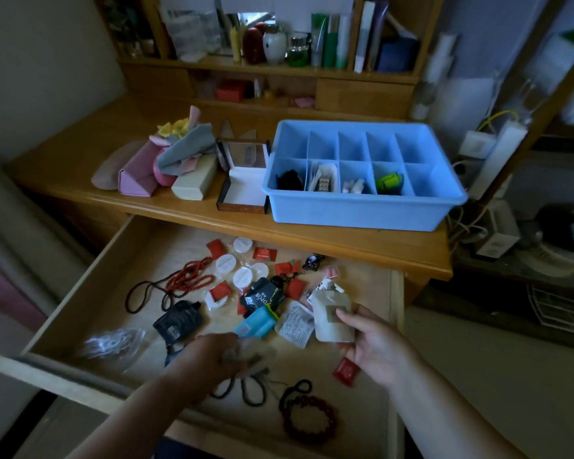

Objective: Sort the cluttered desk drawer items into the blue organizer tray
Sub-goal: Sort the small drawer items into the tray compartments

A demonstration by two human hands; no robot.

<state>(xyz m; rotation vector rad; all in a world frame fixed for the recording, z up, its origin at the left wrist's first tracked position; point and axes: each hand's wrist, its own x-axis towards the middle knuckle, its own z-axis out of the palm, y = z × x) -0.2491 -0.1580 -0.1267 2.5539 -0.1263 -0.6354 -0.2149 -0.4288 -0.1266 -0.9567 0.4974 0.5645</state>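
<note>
**Hands Working Over the Open Drawer**

The wooden desk [186,207] is carrying everything, and its drawer [90,313] is hanging pulled out below the front edge. Above the drawer, on the desktop, the blue organizer tray [355,210] is sitting with a black item, small white pieces and a green object lying in its near row of compartments. An open box [246,183] is standing just left of the tray. Inside the drawer, red packets, white round pads, bead strings and sachets are lying scattered. The right hand [375,346] is pinching a pale pouch [332,318] over the drawer's right side. The left hand [209,366] is blurring over the drawer's front; its grip I cannot tell.
</note>
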